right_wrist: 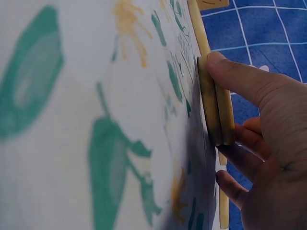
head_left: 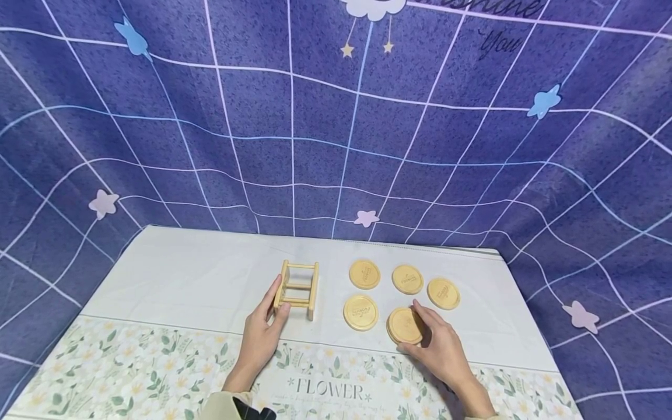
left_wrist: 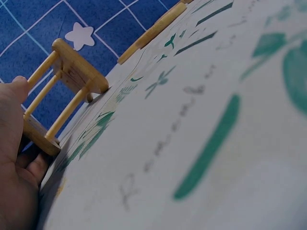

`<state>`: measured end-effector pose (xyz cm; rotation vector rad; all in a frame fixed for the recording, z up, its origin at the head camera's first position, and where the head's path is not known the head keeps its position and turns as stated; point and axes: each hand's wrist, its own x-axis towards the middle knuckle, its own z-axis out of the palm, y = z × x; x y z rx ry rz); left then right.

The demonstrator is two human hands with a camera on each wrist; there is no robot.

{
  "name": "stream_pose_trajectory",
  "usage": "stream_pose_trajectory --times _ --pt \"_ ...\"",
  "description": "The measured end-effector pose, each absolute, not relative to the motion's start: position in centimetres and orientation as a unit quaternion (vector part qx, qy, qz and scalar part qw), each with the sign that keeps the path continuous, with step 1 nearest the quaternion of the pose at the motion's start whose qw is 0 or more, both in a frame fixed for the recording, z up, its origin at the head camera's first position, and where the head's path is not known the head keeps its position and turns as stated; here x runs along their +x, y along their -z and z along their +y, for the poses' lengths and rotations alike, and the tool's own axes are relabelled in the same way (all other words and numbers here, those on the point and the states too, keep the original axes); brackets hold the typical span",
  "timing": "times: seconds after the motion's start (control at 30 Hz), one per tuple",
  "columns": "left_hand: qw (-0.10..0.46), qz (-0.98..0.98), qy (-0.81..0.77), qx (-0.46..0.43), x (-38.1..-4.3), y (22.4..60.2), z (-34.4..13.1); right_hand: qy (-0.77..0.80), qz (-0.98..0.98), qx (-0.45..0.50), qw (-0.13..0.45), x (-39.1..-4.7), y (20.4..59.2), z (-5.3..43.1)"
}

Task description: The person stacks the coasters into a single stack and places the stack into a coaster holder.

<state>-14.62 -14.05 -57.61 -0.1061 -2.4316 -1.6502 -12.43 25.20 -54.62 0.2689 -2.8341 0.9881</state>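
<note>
A small wooden coaster rack (head_left: 314, 290) with side panels and crossbars stands on the white part of the table. My left hand (head_left: 261, 333) grips its left side, thumb at the near end and fingers along the outside. That hand (left_wrist: 14, 158) also holds the rack (left_wrist: 76, 72) in the left wrist view. On the right, my right hand (head_left: 445, 350) pinches a round wooden coaster (head_left: 404, 325) by its edge. The right wrist view shows this coaster (right_wrist: 223, 112) lying on another coaster (right_wrist: 209, 103), with the thumb on the upper one's rim.
Several more round coasters lie flat and apart: one coaster (head_left: 360, 312) left of the stack, others (head_left: 407, 279) behind it. A flower-printed cloth (head_left: 173, 361) covers the table's front. A blue gridded curtain (head_left: 325, 146) hangs behind and at both sides.
</note>
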Motion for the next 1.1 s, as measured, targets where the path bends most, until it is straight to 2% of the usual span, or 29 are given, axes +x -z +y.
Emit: stream_pose_trajectory --times 0.87,1.1 --pt "0.102 -0.824 0.556 -0.033 -14.67 57.76 -14.02 -0.334 -0.936 0.093 0.065 -12.66 54.38 25.34" --pt "0.103 -0.824 0.555 -0.035 -14.7 57.74 -14.08 -0.343 -0.929 0.111 0.086 -12.77 54.17 25.39"
